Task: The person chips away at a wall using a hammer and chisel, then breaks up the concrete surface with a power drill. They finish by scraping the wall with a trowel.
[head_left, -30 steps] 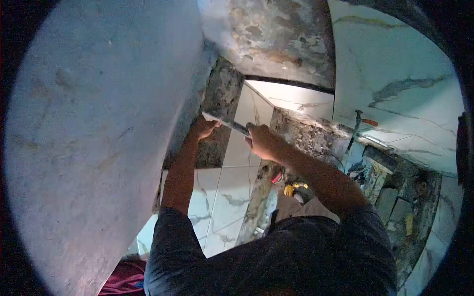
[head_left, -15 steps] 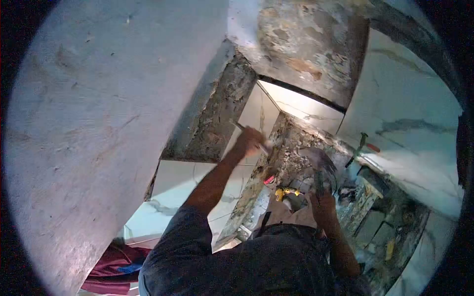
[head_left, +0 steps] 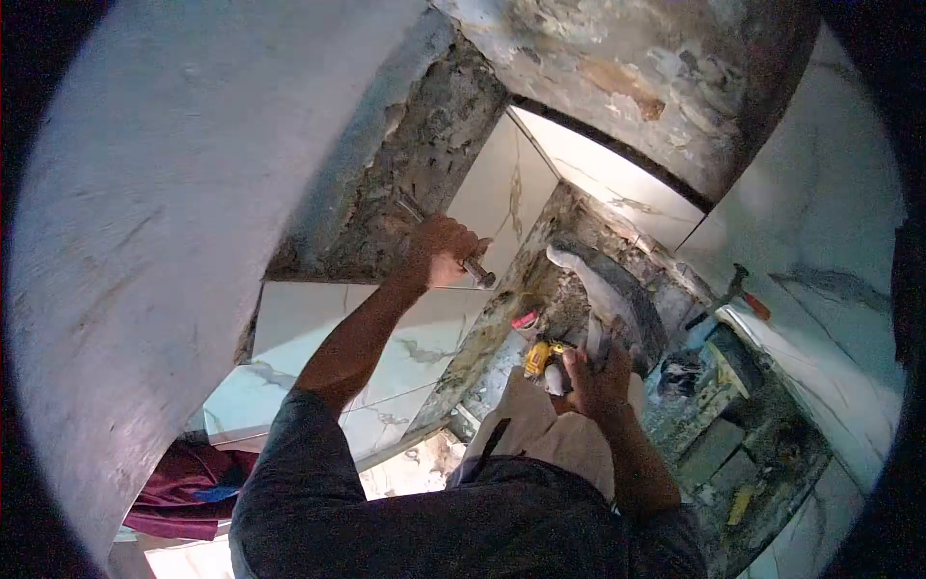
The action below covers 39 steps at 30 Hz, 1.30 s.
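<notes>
My left hand [head_left: 446,246] is closed around a metal chisel [head_left: 478,271]. Its far end reaches the rough strip of bare wall [head_left: 405,154], and its butt sticks out below my fist, toward the right. Low in front of my body, my right hand [head_left: 603,384] grips a handle. What extends from it is a pale, curved smear [head_left: 603,289], apparently a hammer blurred by motion; its head cannot be made out sharply. The smear is apart from the chisel's butt. A yellow and black tool [head_left: 540,359] lies just left of my right hand.
A small pink-red item [head_left: 525,320] lies near the yellow tool. Another hammer [head_left: 728,294] with an orange-red grip rests by the right-hand marbled tiles [head_left: 830,289]. Rubble covers the floor, with a dark bundle [head_left: 681,372] and grey blocks [head_left: 709,449]. Maroon cloth [head_left: 178,492] hangs lower left.
My left hand and the chisel have shifted left and slightly up in view, with the chisel now on the bare wall strip. My right hand has moved left, its tool still blurred. The view has tilted.
</notes>
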### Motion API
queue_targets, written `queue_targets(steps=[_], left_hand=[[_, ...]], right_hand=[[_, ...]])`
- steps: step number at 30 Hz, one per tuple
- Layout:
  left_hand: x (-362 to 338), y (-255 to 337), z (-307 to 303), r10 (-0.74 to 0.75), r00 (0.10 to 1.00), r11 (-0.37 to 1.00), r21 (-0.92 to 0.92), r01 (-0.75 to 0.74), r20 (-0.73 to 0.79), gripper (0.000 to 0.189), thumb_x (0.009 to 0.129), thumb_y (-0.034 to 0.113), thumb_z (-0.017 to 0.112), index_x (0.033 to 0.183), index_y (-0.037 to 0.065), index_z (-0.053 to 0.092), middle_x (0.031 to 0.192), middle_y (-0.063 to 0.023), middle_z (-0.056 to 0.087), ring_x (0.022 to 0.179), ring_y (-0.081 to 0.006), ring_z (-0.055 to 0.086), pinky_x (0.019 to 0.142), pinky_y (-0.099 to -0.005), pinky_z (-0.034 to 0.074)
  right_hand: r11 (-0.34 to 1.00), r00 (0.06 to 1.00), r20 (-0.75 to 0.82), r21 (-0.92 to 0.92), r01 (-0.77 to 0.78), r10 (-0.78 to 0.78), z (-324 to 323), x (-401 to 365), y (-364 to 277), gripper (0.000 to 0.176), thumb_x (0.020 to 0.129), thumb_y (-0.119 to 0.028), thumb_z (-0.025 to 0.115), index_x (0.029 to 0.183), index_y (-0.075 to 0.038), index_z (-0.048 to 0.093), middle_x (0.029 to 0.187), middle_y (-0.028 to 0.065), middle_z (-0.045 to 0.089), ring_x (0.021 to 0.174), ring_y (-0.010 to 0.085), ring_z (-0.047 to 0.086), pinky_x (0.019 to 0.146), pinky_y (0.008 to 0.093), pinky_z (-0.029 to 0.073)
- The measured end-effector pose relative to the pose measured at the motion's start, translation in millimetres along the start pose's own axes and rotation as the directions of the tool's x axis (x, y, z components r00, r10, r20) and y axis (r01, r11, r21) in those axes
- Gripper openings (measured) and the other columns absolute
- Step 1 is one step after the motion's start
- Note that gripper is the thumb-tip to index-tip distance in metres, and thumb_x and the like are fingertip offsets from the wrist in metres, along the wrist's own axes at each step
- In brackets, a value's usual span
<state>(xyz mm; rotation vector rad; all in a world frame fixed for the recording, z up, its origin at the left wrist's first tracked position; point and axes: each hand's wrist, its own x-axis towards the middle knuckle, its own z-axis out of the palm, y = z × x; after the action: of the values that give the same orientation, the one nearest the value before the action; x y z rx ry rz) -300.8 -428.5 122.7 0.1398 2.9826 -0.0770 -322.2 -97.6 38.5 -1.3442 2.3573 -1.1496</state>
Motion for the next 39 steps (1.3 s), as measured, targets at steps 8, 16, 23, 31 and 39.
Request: queue_targets(steps=[8,16,23,31,39], left_hand=[[20,5,-3,0.116,0.982,0.987,0.126,-0.097,-0.149,0.026,0.079,0.025,0.06,0.06,0.009,0.052,0.05,-0.0097,0.048,0.049,-0.0292,0.052,0.05,-0.042,0.041],[23,14,-3,0.098,0.987,0.979,0.192,-0.072,-0.128,0.037,0.08,0.025,0.06,0.05,0.008,0.045,0.047,-0.0119,0.045,0.046,-0.0303,0.052,0.046,-0.0413,0.041],[26,2,-1,0.077,0.987,0.983,0.175,-0.051,-0.142,0.038,0.08,0.027,0.059,0.05,0.008,0.045,0.047,-0.014,0.044,0.044,-0.0324,0.05,0.043,-0.0427,0.039],[20,-4,4,0.027,0.985,0.996,0.092,-0.011,-0.172,0.034,0.077,0.025,0.063,0.052,0.008,0.046,0.049,-0.0146,0.044,0.046,-0.0322,0.049,0.045,-0.0402,0.038],[7,-15,14,-0.063,0.995,0.995,-0.076,0.057,-0.074,0.036,0.08,0.029,0.059,0.053,0.007,0.049,0.049,-0.014,0.047,0.048,-0.0305,0.052,0.048,-0.0401,0.04]], right_hand=[[0.745,0.923,-0.116,0.63,-0.218,0.368,60,-10,-23,0.015,0.083,-0.017,0.056,0.079,-0.009,0.045,0.059,0.0004,0.044,0.044,0.0102,0.04,0.039,0.0279,0.034],[0.229,0.901,0.308,0.895,-0.383,0.306,130,10,-55,0.039,0.086,-0.042,0.047,0.103,-0.007,0.047,0.095,0.013,0.051,0.046,0.0181,0.043,0.052,0.0295,0.042],[0.986,0.995,-0.089,0.153,0.066,-0.053,248,-38,-56,0.033,0.083,-0.03,0.055,0.102,-0.003,0.052,0.087,0.0096,0.057,0.055,0.0212,0.05,0.057,0.0397,0.044],[0.909,0.981,-0.148,0.413,-0.051,0.123,151,-46,-33,0.034,0.07,-0.013,0.06,0.103,-0.006,0.055,0.077,0.0053,0.056,0.077,0.0181,0.054,0.062,0.0305,0.041],[0.589,0.899,-0.203,0.805,-0.072,0.387,167,20,-80,0.03,0.078,-0.03,0.06,0.087,-0.002,0.056,0.048,0.0006,0.042,0.038,0.0164,0.038,0.039,0.0287,0.035]])
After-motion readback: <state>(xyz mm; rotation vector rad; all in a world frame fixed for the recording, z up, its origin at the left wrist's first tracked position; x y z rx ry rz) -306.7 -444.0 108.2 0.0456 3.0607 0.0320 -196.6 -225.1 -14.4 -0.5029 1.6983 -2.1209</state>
